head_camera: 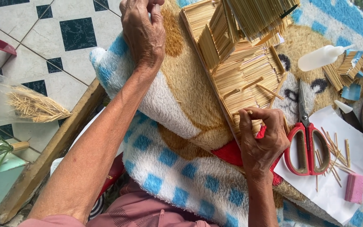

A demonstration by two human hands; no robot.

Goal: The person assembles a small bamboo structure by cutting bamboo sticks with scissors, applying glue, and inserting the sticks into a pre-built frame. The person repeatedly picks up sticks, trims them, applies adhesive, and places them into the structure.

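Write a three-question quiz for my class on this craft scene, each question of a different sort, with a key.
1. True or false: the right hand pinches a thin stick.
2. What lies right of that hand? A the red-handled scissors; B a hammer; C a brush.
3. Fill in: the left hand rests on the fleece ____.

Key: 1 true; 2 A; 3 blanket.

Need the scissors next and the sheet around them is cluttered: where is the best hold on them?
Take the red scissors by the handle loops. They lie flat on the white paper, closed, blades pointing away from the person and loops nearest. Come from above on the near side; the right hand sits just beside the loops, and loose sticks crowd the far side.
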